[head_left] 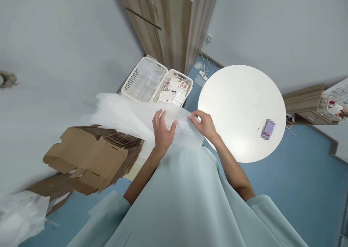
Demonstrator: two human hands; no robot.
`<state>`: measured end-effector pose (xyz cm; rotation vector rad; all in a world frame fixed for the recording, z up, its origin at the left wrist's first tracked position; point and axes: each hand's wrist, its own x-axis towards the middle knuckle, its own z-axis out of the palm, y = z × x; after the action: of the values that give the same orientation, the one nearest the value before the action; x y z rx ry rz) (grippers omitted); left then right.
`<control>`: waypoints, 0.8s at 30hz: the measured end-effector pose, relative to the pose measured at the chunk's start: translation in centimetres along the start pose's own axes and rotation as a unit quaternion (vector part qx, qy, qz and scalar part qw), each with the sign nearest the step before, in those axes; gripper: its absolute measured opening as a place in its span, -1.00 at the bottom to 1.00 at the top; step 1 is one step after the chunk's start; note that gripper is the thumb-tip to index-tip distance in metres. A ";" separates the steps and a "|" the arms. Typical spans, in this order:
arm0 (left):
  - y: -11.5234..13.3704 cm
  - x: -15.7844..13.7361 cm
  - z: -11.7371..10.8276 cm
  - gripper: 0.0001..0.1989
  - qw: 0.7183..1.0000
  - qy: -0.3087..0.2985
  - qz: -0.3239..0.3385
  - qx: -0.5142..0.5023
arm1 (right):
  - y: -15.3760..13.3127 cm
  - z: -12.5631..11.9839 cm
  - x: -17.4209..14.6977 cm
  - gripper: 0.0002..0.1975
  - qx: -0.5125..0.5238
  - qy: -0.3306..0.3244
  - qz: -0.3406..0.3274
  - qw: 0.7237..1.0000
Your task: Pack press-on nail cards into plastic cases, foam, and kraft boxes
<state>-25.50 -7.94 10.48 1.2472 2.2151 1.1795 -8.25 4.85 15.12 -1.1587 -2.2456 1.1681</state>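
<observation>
A stack of thin white translucent sheets (pixel 126 112) lies in front of me, its right end close to my body. My left hand (pixel 164 131) is over that end with fingers and thumb apart, curved above the top sheet; whether the fingertips touch it is hard to see. At the right edge, the thumb and fingers of my right hand (pixel 204 125) pinch the top sheet near its corner. Just beyond the sheets stand two white plastic baskets, one with clear plastic pieces (pixel 146 74), the other with small printed cards (pixel 174 89).
A round white table (pixel 239 91) stands on the right, with a blurred purple item (pixel 268 129) on it. Flattened cardboard boxes (pixel 89 156) are piled at left. A wood-grain cabinet (pixel 168 25) rises behind the baskets. A power strip (pixel 202 75) with cables lies on the floor.
</observation>
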 end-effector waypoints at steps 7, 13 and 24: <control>3.3 -1.8 8.0 0.14 0.982 -0.018 -0.186 -0.035 | 6.8 -8.2 -4.8 -0.69 0.062 0.146 0.087 0.984; 7.1 -2.6 14.2 -0.34 0.883 -0.201 -0.298 -0.302 | 13.1 -13.4 -9.4 -0.67 0.106 0.226 0.152 0.956; 13.0 -0.4 28.2 -0.51 0.923 -0.275 -0.204 -0.175 | 23.6 -17.3 -18.5 -0.60 0.139 0.330 0.244 0.901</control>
<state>-0.50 9.28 3.87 0.7890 1.6454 0.8692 25.49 6.58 7.60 -1.7244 -1.2763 0.9977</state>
